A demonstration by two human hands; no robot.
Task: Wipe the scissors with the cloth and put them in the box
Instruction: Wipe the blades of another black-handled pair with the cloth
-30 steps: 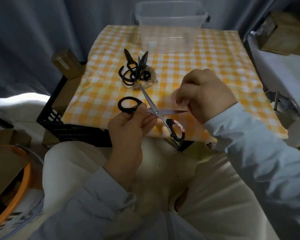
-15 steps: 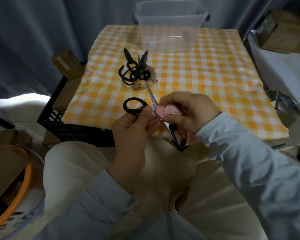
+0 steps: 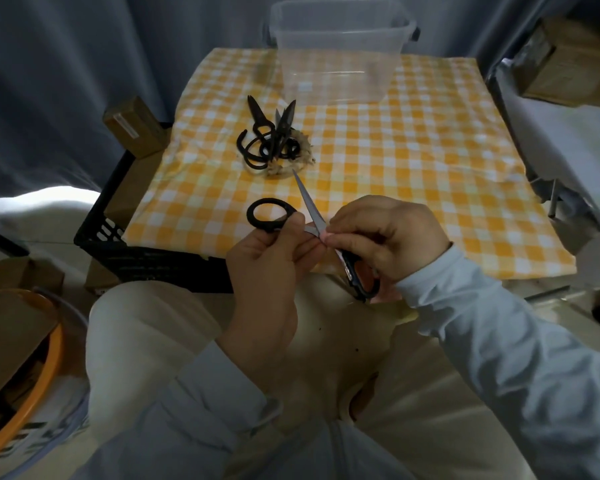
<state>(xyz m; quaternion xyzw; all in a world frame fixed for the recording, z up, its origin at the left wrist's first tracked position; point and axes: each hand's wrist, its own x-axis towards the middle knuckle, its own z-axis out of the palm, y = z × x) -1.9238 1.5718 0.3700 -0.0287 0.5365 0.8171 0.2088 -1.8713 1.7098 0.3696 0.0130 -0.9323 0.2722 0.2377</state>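
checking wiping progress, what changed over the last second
The right hand slid the cloth left along one blade, from its tip to the pivot of the scissors. The left hand kept gripping the handle; the spare scissors and box stayed put.

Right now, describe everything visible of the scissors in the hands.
The scissors have metal blades and black looped handles, spread wide open over the near edge of the table. One blade points away. The left hand grips one handle beside its loop; the right hand pinches a mostly hidden pink cloth near the pivot, covering most of the other blade.
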